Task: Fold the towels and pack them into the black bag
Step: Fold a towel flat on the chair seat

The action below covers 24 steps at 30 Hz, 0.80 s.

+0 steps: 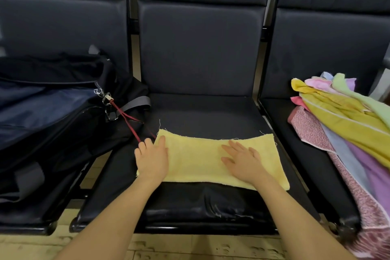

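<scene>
head view: three dark padded seats run side by side, and the middle seat (pixel 198 112) fills the centre of the frame. on the left seat, at about 9 o'clock, sits the black bag (pixel 52 116), its top lying open with a navy lining showing; a red cord (pixel 126 118) runs from the metal clips at its zip down toward 7 o'clock, ending just beside the left hand. at 3 o'clock, on the right seat, a loose pile of towels (pixel 346 124) in mustard, pink, pale green, lilac and light blue slumps over a speckled pink cloth and hangs past the seat's front edge. the yellow towel (pixel 196 160) lies flat across the front half of the middle seat, near 6 o'clock, folded into a wide band with frayed threads along its far edge. the left hand (pixel 152 158) rests palm down on the towel's left end, fingers straight and overlapping its edge, grasping nothing. the right hand (pixel 242 160) lies flat on the right half, fingers spread and relaxed, pressing the cloth without gripping it.
</scene>
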Motion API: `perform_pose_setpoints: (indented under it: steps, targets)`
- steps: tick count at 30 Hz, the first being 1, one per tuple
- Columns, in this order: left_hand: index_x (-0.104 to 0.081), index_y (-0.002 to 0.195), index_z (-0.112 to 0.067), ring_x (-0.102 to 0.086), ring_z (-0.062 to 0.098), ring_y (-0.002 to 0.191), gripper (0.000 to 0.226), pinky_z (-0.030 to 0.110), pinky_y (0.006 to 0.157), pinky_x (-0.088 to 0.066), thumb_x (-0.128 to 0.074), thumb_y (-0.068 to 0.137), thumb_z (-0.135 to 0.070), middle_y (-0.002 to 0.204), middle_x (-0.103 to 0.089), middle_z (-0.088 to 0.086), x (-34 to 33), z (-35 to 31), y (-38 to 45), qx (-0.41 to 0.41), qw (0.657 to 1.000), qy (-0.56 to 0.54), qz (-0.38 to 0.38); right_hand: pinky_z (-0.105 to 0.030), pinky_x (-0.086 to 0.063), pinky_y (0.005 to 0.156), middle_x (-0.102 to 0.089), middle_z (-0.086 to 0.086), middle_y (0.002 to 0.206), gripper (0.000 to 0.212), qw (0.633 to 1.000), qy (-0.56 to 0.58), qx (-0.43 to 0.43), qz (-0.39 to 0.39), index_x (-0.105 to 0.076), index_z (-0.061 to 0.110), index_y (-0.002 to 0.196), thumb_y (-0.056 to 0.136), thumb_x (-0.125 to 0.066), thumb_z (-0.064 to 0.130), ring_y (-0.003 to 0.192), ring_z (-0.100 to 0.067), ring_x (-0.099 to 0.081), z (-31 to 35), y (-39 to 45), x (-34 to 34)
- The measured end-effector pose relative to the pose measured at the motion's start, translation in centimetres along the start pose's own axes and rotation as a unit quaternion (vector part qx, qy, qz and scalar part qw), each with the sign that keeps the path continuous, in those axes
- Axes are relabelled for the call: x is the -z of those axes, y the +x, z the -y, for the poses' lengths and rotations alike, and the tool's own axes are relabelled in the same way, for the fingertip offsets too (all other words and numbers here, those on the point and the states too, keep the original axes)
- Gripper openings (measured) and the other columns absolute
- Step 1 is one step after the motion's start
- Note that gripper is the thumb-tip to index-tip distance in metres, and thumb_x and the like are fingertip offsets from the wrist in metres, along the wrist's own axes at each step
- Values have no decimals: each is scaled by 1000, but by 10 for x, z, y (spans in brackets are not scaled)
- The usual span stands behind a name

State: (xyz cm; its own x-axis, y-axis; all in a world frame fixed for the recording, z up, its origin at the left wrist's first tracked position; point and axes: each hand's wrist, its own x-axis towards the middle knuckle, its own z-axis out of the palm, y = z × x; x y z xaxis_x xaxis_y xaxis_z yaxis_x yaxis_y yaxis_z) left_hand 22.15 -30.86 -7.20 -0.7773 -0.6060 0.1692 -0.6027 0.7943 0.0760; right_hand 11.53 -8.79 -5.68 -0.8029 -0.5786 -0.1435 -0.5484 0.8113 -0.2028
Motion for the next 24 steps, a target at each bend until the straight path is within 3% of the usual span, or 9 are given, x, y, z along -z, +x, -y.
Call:
perform_pose_setpoints:
  steps: [3,5,8,10,12,20,24]
  targets:
    - [-61,112,-13,-59,29,75,41,37,68,-45,-78,75,-20,81,-60,12,-5,0,9,-18,1000,-3,-15,-39,3,117,-6,11,161,49,1000,-6,21,7,-24,37,150,102,-28,45,148,-8,-2,-1,4,-5]
    - [-65,99,-10,-59,30,62,43,35,59,-44,-85,62,-14,66,-60,11,-9,1,14,-39,999,-7,-26,-37,4,117,-3,13,161,50,999,-27,23,16,-19,40,151,102,-24,49,147,-7,0,-5,8,-7]
    - [-52,124,-10,-61,30,86,33,36,75,-42,-59,92,-19,96,-63,12,-4,-1,20,-45,996,-81,-11,-38,5,117,3,14,161,53,998,-54,25,28,-11,42,151,100,-19,54,147,-7,5,-8,14,-10]
    - [-42,132,-11,-59,30,92,34,35,76,-42,-47,99,-21,111,-57,11,0,1,24,-38,986,-161,-32,-39,6,117,6,14,160,55,997,-66,24,35,-7,43,151,99,-17,58,147,-7,7,-6,19,-12]
    - [-42,132,-13,-57,29,99,34,35,77,-43,-48,99,-19,119,-52,9,9,5,23,-21,965,-259,-30,-40,7,117,8,13,160,57,996,-73,26,37,-4,44,151,98,-15,60,147,-8,8,-3,23,-13]
    - [-55,127,-14,-56,16,106,38,23,87,-39,-63,90,-13,117,-60,1,47,24,14,-53,914,-384,-117,-42,6,118,14,10,160,58,995,-30,66,66,1,42,151,98,-14,59,147,-11,11,52,42,-31]
    - [-57,125,-16,-54,8,107,37,16,88,-36,-65,89,-15,114,-61,-6,62,18,4,-41,905,-403,-126,-41,3,117,4,9,161,56,993,45,90,63,-11,38,152,100,-22,55,148,-11,4,73,44,-32]
